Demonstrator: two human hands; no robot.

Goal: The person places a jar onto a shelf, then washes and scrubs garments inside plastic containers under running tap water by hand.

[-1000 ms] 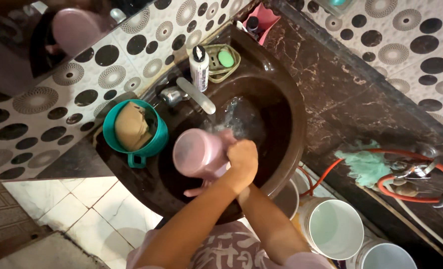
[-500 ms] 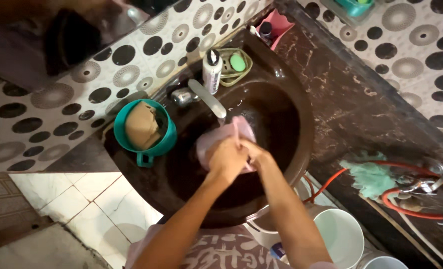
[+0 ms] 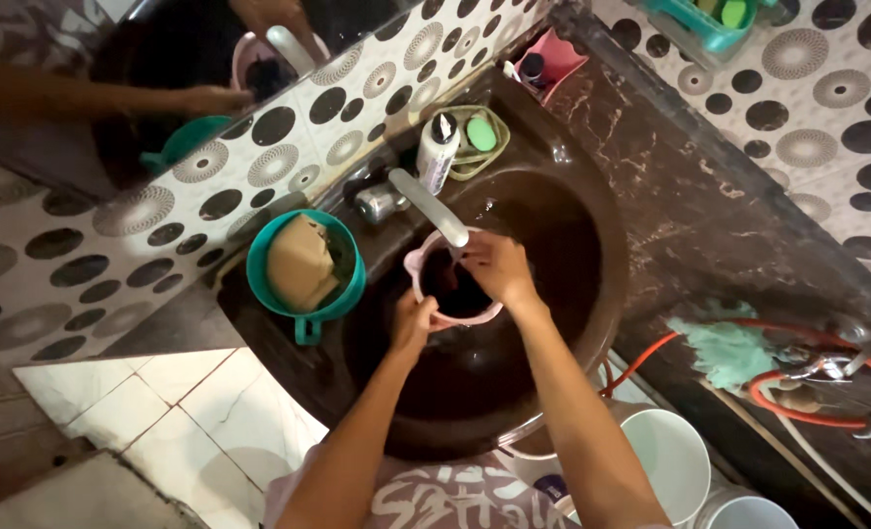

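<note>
A pink plastic mug (image 3: 426, 266) is held upright under the metal tap (image 3: 426, 204) over the dark brown sink (image 3: 573, 323). My left hand (image 3: 411, 323) grips the mug's near side from below. My right hand (image 3: 494, 266) rests on its far rim, fingers reaching into the mug. The inside of the mug looks dark. A thin stream of water seems to fall from the spout into the mug.
A teal mug (image 3: 308, 264) with a tan sponge stands left of the sink. A white bottle (image 3: 437, 149) and a green soap dish (image 3: 480, 137) sit behind the tap. White buckets (image 3: 666, 460) stand below right; a red hose (image 3: 827, 392) and teal cloth (image 3: 725, 348) lie on the counter.
The mug was tipped on its side over the basin a second ago; it is now upright under the tap. My right hand has moved onto its rim.
</note>
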